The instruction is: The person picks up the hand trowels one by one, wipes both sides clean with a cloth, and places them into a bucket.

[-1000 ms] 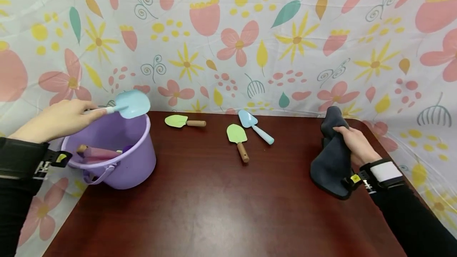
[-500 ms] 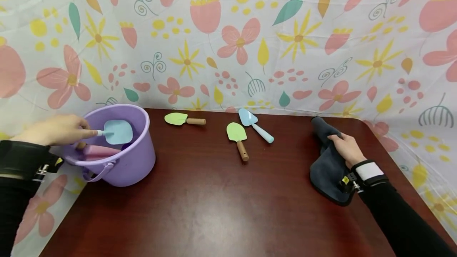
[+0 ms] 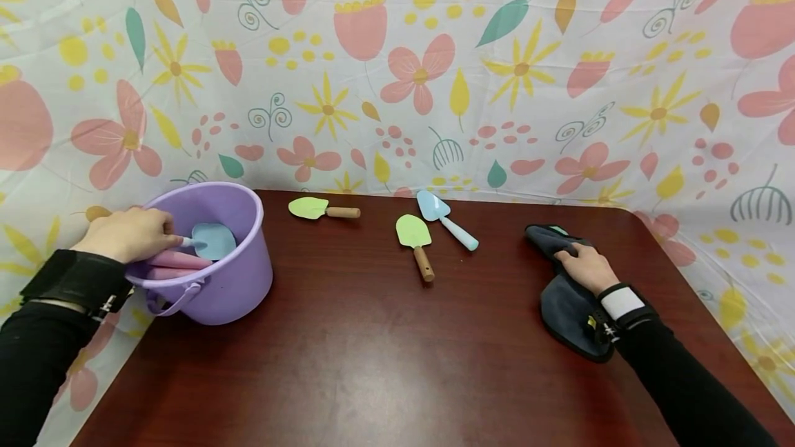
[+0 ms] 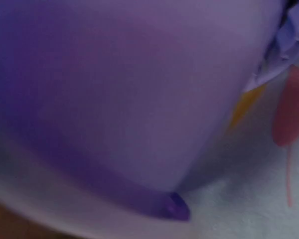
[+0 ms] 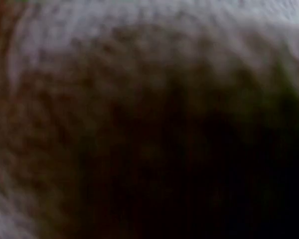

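Bucket (image 3: 230, 281): lilac purple. Shovel (image 3: 214, 240) inside: pale blue. Two trowels (image 3: 308, 208), (image 3: 410, 231): lime-green blades, brown wooden handles. Pointed trowel (image 3: 433, 206): light blue throughout. Cloth (image 3: 568, 299): dark grey-blue. Table (image 3: 373, 350): glossy reddish-brown. Backdrop (image 3: 397, 67): white, with pink, yellow and teal flowers.

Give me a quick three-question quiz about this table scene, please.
1. True or false: the left hand holds a blue spade inside the bucket.
2. How many spades lie loose on the table? A) two B) three C) five
3. Fill in: the right hand rests on a dark ____.

Key: 1 true. 2 B: two green, one blue. 3 cloth.
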A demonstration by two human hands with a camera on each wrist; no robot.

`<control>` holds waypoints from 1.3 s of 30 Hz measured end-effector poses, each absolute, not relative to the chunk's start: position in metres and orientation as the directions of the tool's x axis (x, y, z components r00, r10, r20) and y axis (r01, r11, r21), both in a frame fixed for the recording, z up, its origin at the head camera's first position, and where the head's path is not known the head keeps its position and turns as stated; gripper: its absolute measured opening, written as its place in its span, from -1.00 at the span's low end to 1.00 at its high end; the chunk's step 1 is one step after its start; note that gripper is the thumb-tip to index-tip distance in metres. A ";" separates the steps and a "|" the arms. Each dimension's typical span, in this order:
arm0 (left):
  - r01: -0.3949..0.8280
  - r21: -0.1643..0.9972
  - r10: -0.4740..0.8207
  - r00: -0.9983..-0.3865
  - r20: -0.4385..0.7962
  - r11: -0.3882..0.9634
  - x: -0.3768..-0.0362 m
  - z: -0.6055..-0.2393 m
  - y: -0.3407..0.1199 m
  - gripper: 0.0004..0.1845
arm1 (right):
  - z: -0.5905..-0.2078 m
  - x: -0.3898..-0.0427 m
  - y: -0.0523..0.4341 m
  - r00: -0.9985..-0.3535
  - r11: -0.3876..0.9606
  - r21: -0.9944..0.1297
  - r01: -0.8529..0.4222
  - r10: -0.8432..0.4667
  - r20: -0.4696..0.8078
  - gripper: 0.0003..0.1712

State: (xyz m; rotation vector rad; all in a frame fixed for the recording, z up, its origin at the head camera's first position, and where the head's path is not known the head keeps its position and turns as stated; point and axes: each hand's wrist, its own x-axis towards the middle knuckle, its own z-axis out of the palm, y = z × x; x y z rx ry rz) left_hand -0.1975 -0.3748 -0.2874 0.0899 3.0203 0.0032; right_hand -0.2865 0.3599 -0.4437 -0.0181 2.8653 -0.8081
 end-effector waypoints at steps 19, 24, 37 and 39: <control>0.147 0.016 0.146 -0.988 0.048 0.989 -0.187 -0.300 -0.348 -0.62 | -0.446 -0.285 0.361 -0.984 0.859 -0.511 -0.029 -0.115 -0.138 -0.13; 0.139 0.039 0.132 -0.981 0.142 0.990 -0.179 -0.289 -0.327 -0.59 | -0.444 -0.278 0.361 -0.985 0.829 -0.557 -0.055 -0.135 -0.104 -0.11; 0.215 0.174 0.152 -0.936 0.316 0.961 -0.184 -0.273 -0.241 -0.65 | -0.411 -0.252 0.347 -0.990 0.785 -0.603 -0.141 -0.122 0.073 -0.22; 0.249 0.198 0.174 -0.927 0.332 0.948 -0.190 -0.276 -0.224 -0.69 | -0.408 -0.246 0.346 -0.990 0.782 -0.607 -0.142 -0.104 0.099 -0.24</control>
